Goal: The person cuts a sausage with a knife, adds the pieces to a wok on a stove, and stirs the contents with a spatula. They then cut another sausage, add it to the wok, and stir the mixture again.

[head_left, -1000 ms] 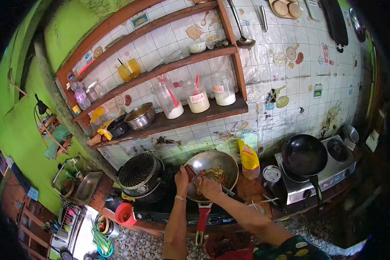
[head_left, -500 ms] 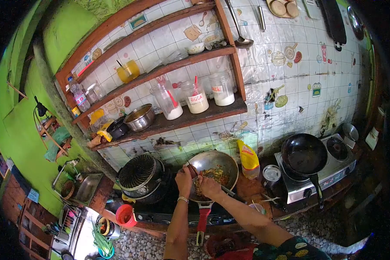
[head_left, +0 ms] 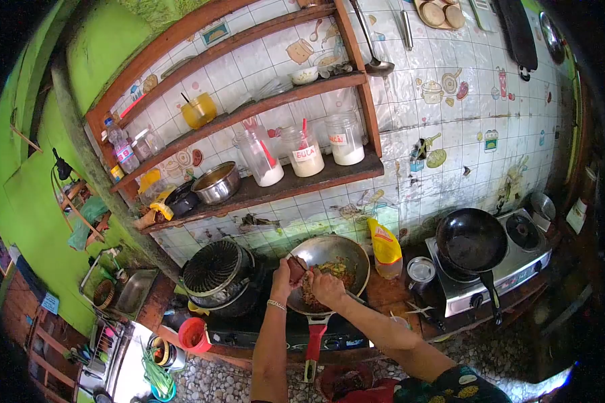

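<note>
Over the left part of a metal wok point(head_left: 348, 250), my left hand point(head_left: 281, 281) grips a small brownish-red object point(head_left: 296, 269), perhaps a packet or block. My right hand point(head_left: 327, 290) is closed beside it, around a dark utensil whose handle point(head_left: 356, 299) points down to the right. Chopped brown and yellowish-green food point(head_left: 339, 270) lies in the wok. The wok's red handle point(head_left: 313, 342) extends toward me, below my hands. What the fingertips touch is partly hidden.
A yellow pouch point(head_left: 386, 250) and an open can point(head_left: 421, 270) stand right of the wok. Further right, a black pan point(head_left: 472, 240) sits on a steel stove point(head_left: 450, 301). A black fan-like grille point(head_left: 216, 265) is at left, near a red container point(head_left: 193, 334). Shelves point(head_left: 269, 196) hold jars above.
The object in my left hand has turned so that its broad brownish-red face shows. Both hands have shifted slightly over the wok.
</note>
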A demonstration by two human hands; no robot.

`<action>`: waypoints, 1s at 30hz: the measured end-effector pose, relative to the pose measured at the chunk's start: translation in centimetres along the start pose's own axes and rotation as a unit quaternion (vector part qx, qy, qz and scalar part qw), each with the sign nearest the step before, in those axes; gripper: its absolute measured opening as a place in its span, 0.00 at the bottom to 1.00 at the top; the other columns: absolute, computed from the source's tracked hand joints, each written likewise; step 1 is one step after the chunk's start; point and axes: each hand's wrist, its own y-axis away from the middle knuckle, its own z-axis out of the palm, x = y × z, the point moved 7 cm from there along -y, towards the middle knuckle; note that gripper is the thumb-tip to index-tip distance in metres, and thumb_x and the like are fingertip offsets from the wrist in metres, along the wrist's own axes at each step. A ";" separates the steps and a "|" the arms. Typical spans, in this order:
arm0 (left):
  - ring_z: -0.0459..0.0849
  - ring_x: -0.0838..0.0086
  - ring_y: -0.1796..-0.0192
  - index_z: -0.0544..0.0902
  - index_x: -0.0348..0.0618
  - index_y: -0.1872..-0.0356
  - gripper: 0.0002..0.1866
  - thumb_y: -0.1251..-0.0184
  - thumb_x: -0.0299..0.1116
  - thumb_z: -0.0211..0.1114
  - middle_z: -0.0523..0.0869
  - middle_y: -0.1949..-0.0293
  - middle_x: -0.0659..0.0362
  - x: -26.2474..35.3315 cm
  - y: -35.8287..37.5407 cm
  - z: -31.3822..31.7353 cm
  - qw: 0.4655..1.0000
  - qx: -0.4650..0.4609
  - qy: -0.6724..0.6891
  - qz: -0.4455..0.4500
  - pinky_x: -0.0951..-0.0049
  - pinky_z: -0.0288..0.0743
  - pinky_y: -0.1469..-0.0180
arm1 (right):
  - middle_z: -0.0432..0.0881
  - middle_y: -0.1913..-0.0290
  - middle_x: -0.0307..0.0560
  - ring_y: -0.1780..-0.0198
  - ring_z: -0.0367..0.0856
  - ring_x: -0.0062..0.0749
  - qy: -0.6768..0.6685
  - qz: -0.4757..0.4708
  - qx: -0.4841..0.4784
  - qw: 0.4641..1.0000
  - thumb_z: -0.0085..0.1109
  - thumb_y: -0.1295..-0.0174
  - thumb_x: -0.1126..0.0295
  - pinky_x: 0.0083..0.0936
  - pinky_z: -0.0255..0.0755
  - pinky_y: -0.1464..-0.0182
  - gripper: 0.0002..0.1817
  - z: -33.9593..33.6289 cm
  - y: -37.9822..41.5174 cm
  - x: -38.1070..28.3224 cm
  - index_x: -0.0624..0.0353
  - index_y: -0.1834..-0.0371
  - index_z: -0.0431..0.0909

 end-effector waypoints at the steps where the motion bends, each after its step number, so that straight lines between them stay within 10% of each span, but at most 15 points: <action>1: 0.76 0.69 0.84 0.74 0.34 0.74 0.25 0.39 0.50 0.45 0.77 0.82 0.52 -0.7 -0.6 0.0 0.998 -0.022 0.044 -0.035 0.73 0.68 0.87 | 0.75 0.86 0.50 0.84 0.77 0.39 0.000 -0.001 0.000 1.000 0.41 0.38 0.57 0.33 0.72 0.85 0.20 -0.2 0.3 0.0 0.62 0.73 0.75; 8: 0.78 0.70 0.80 0.74 0.34 0.69 0.26 0.38 0.52 0.43 0.79 0.76 0.53 1.5 1.2 -0.8 0.994 0.077 -0.079 -0.023 0.74 0.72 0.82 | 0.68 0.88 0.42 0.86 0.74 0.32 0.076 -0.095 0.063 0.991 0.47 0.40 0.63 0.28 0.66 0.89 0.14 0.2 1.8 -0.8 0.58 0.81 0.70; 13: 0.77 0.71 0.82 0.76 0.34 0.83 0.26 0.40 0.49 0.46 0.76 0.85 0.54 3.4 3.1 -0.4 0.964 0.110 -0.198 0.139 0.73 0.70 0.83 | 0.67 0.87 0.42 0.87 0.71 0.30 0.074 -0.104 0.142 0.982 0.49 0.42 0.65 0.25 0.62 0.90 0.12 -1.4 2.0 -1.6 0.57 0.81 0.69; 16: 0.75 0.70 0.85 0.75 0.34 0.86 0.26 0.40 0.47 0.46 0.74 0.89 0.55 3.8 2.7 -0.5 0.864 0.185 -0.367 0.291 0.72 0.68 0.85 | 0.77 0.74 0.53 0.75 0.79 0.42 0.036 -0.085 -0.079 0.993 0.43 0.39 0.63 0.32 0.74 0.78 0.15 -0.1 1.7 -1.5 0.66 0.65 0.72; 18: 0.78 0.64 0.82 0.77 0.31 0.80 0.25 0.40 0.46 0.45 0.77 0.84 0.48 2.9 2.5 0.2 0.881 0.160 -0.356 0.267 0.69 0.71 0.81 | 0.71 0.87 0.47 0.87 0.73 0.36 0.066 -0.170 0.106 0.977 0.44 0.41 0.67 0.28 0.65 0.89 0.12 -0.1 1.8 -1.6 0.60 0.79 0.70; 21: 0.82 0.58 0.77 0.78 0.27 0.75 0.25 0.40 0.44 0.45 0.79 0.80 0.42 4.1 4.4 2.7 0.942 0.101 -0.278 0.158 0.65 0.74 0.76 | 0.72 0.85 0.50 0.87 0.73 0.38 -0.046 0.014 -0.041 0.998 0.43 0.41 0.67 0.30 0.68 0.88 0.11 5.9 2.7 1.8 0.60 0.77 0.70; 22: 0.82 0.58 0.77 0.77 0.26 0.75 0.25 0.40 0.44 0.45 0.79 0.80 0.42 3.8 3.6 2.3 0.947 0.098 -0.259 0.161 0.66 0.73 0.78 | 0.72 0.85 0.49 0.86 0.74 0.38 -0.029 -0.152 0.000 0.988 0.44 0.42 0.69 0.31 0.69 0.87 0.08 5.5 3.1 0.7 0.62 0.73 0.70; 25: 0.81 0.63 0.80 0.76 0.26 0.76 0.25 0.39 0.45 0.44 0.79 0.81 0.46 4.9 4.5 1.8 0.952 0.117 -0.236 0.153 0.68 0.71 0.82 | 0.72 0.85 0.49 0.84 0.76 0.36 0.116 -0.225 0.046 0.966 0.45 0.43 0.70 0.31 0.70 0.85 0.08 3.9 3.1 1.2 0.65 0.69 0.71; 27: 0.79 0.67 0.83 0.76 0.29 0.79 0.26 0.39 0.46 0.45 0.79 0.82 0.49 4.1 3.2 0.7 0.964 0.092 -0.204 0.141 0.71 0.72 0.83 | 0.73 0.84 0.49 0.84 0.76 0.34 0.119 -0.281 -0.025 0.952 0.49 0.44 0.67 0.31 0.69 0.86 0.12 4.8 1.9 2.9 0.67 0.65 0.71; 30: 0.76 0.70 0.85 0.76 0.34 0.76 0.27 0.38 0.51 0.44 0.78 0.82 0.53 3.2 3.0 0.0 0.984 0.053 -0.126 0.112 0.73 0.70 0.85 | 0.77 0.74 0.53 0.80 0.76 0.38 -0.210 0.033 -0.363 0.907 0.39 0.37 0.61 0.30 0.69 0.80 0.17 1.3 -1.4 7.3 0.65 0.57 0.67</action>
